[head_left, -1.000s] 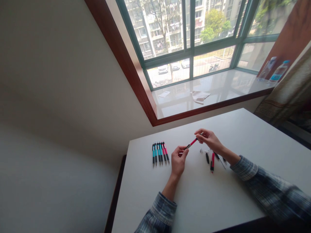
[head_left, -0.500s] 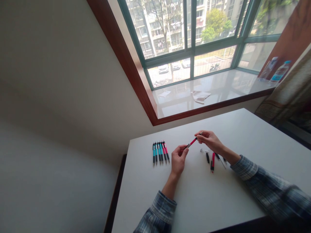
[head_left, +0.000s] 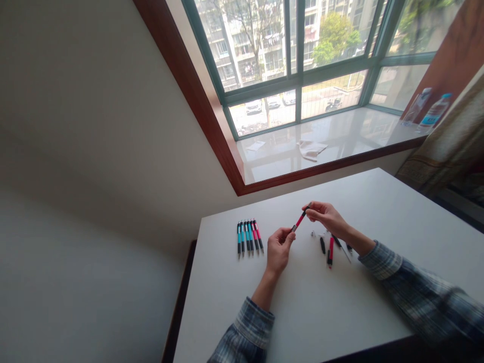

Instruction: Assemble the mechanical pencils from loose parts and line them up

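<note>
Between my two hands a pink and black pen [head_left: 301, 219] slants up to the right above the table. My left hand [head_left: 279, 248] is closed on its lower left end, thumb and fingers pinching it. At the upper right end, my right hand [head_left: 325, 218] grips the dark tip section with its fingertips. Below my right hand lie loose pen parts: a pink barrel with a black clip [head_left: 330, 252], a black grip sleeve [head_left: 322, 245] and a thin white refill [head_left: 346, 253]. Some small pieces there are partly hidden by my right wrist.
Left of my left hand, a row of several teal pens [head_left: 245, 237] and pink pens [head_left: 258, 236] lies on the white table [head_left: 227, 302]. Behind the table is a window sill [head_left: 276, 161] with a crumpled cloth [head_left: 312, 149] and plastic bottles [head_left: 434, 112].
The fingers of my right hand have shifted slightly at the pen's upper end, and more of its black section shows there now. My left hand has hardly moved.
</note>
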The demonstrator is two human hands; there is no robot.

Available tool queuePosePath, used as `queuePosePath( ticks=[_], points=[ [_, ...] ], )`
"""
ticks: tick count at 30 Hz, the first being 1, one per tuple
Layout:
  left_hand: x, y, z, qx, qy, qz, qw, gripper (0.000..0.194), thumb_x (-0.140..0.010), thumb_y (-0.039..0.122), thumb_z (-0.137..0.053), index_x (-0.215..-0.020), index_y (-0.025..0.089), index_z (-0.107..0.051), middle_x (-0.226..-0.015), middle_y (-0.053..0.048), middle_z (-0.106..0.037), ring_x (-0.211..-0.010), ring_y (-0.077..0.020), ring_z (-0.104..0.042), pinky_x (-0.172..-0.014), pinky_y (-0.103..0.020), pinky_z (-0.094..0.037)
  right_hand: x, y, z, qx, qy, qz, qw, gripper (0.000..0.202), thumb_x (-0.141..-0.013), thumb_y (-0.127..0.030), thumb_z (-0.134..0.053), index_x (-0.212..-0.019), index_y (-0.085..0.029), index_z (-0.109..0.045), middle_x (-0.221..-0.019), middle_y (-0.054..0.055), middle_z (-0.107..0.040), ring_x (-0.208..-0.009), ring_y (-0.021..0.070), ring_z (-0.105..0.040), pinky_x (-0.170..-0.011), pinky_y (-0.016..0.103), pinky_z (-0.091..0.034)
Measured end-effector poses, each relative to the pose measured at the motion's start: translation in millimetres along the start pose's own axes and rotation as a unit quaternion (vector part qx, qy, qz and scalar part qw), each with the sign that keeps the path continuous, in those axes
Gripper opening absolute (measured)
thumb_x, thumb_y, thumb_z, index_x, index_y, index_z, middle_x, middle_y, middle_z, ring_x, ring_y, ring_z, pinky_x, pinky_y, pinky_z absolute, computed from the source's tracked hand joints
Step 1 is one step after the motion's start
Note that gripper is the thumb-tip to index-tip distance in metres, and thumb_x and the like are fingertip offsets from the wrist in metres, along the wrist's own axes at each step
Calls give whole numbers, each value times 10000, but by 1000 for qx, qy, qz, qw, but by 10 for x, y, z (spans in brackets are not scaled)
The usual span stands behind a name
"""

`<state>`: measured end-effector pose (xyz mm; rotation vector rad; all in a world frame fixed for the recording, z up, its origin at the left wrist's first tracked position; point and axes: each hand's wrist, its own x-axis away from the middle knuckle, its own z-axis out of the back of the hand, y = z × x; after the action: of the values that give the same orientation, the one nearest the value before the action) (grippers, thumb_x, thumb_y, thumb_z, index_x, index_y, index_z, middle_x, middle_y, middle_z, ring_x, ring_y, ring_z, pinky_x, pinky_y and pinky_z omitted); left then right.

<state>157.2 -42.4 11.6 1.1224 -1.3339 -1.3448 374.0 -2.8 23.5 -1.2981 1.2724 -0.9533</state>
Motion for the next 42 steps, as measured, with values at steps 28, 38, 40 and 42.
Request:
queuePosePath(
  ticks=[28,38,40,42],
  points=[
    [31,60,-2,-50,-7,-18,999,409,-907,526,-680,-1022,153,-798,-790,-54,-707,-754,-183,-629,-726,-277,-473,18,34,-25,31,-46,-4,998,382,-857,-521,-772,-1046,-189,-784,-750,20,-660,-683,159,-564,-670,314,-455],
    [23,71,-20,-46,1,-19,999,377,-897,501,-705,-992,151,-810,-771,-48,-707,-737,-179,-628,-714,-272,-471,17,3,-63,57,-22,1,998,394,-830,-566,-779,-923,-183,-760,-668,-4,-594,-602,137,-473,-567,285,-375],
    [26,91,-37,-32,-9,-17,999,385,-898,495,-714,-1050,153,-805,-805,-56,-720,-766,-178,-626,-737,-274,-472,8,1,-49,47,-10,-6,999,411,-825,-575,-779,-936,-180,-764,-700,11,-618,-630,145,-505,-584,288,-407],
    [32,108,-46,-3,-25,-14,1000,429,-893,480,-733,-1183,167,-774,-873,-66,-742,-785,-169,-614,-759,-275,-473,-5,14,-24,15,17,-25,999,414,-819,-575,-788,-938,-180,-762,-737,24,-634,-675,152,-541,-602,281,-434]
  ],
)
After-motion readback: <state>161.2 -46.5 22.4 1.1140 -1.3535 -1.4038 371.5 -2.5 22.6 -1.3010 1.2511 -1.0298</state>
